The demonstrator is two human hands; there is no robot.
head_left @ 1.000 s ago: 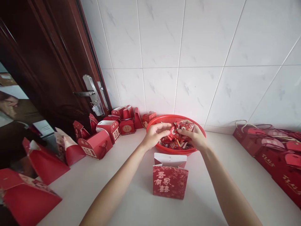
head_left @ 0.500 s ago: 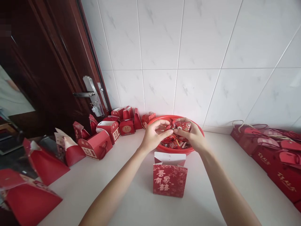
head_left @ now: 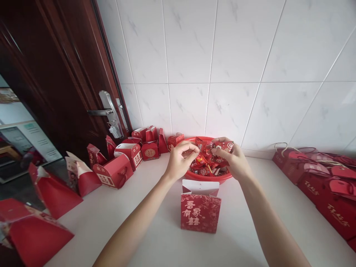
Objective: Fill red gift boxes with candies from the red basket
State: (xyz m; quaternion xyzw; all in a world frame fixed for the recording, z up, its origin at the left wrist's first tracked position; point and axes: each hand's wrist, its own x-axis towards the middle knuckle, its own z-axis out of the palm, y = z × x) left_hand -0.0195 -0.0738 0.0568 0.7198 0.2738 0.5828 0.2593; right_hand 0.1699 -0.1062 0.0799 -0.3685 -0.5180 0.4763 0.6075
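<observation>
Above the red plastic basket (head_left: 238,157), my right hand (head_left: 236,159) pinches a red packet printed with pale flowers (head_left: 227,145). My left hand (head_left: 180,159) is over the basket's left side, thumb and fingertips pressed together; anything small between them is hidden. The two hands are apart. Inside the basket lie several wrapped candies (head_left: 204,168), mostly red. In front of it a red paper box with white characters (head_left: 200,215) stands upright on the white table, its top flap up and open.
Along the left side stand several red gift boxes (head_left: 114,170), some with peaked tops. Several red gift bags with cord handles (head_left: 314,181) line the right side. Behind the basket is a tiled wall (head_left: 189,107); a dark wooden door (head_left: 69,66) is at the left.
My hands were together at the packet; now they have parted, my left moving slightly left. The packet stays in my right hand, and the candies beneath show more.
</observation>
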